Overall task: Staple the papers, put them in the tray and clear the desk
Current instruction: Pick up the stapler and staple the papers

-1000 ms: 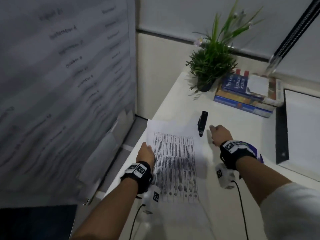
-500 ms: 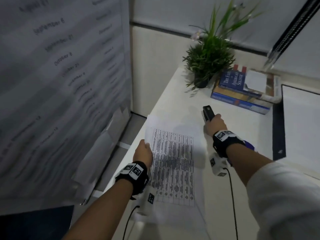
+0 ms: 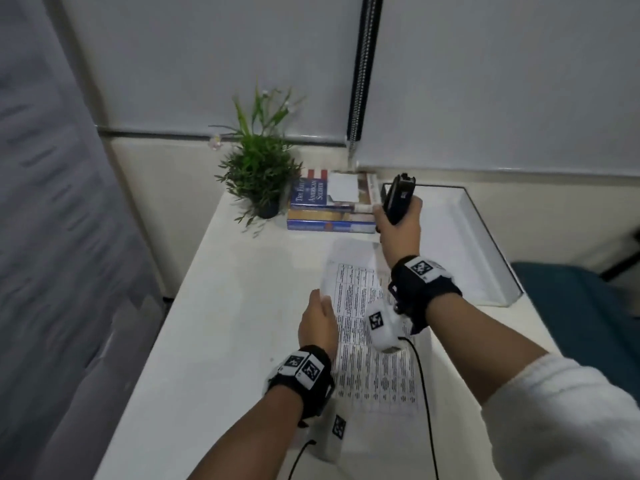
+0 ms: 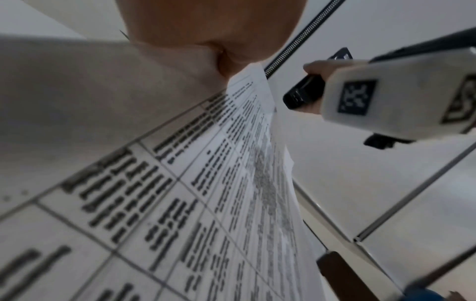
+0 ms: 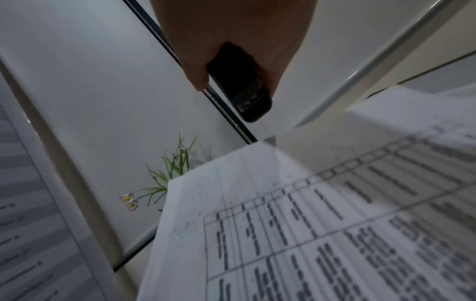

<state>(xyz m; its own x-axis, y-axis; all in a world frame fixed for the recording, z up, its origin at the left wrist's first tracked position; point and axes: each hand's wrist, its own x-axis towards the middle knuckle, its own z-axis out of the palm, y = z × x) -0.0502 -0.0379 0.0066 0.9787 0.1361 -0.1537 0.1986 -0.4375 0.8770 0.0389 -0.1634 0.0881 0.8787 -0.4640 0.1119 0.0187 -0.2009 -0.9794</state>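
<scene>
Head view, read from the left: the left hand point(image 3: 320, 323) pinches the left edge of the papers point(image 3: 372, 344) and lifts that side off the white desk point(image 3: 221, 306) — the left wrist view shows the thumb pressed on the printed sheet, though the fingers underneath are hidden. At about one o'clock from it, the right hand point(image 3: 398, 225) is raised above the sheets' far edge, fingers curled tight round the black stapler point(image 3: 398, 197), which points up and away. The stapler is clear of the paper, not yet biting it. Farther right, at roughly two o'clock, lies the white tray point(image 3: 498, 258), which seems to hold no sheets.

Judging from this, the task is at its start — tool and papers are in hand, but no staple is visible in the corner, so stapling, filing into the tray and clearing the desk all remain. The potted plant point(image 3: 258, 168) and the stacked books point(image 3: 329, 209) sit at eleven o'clock, untouched.
</scene>
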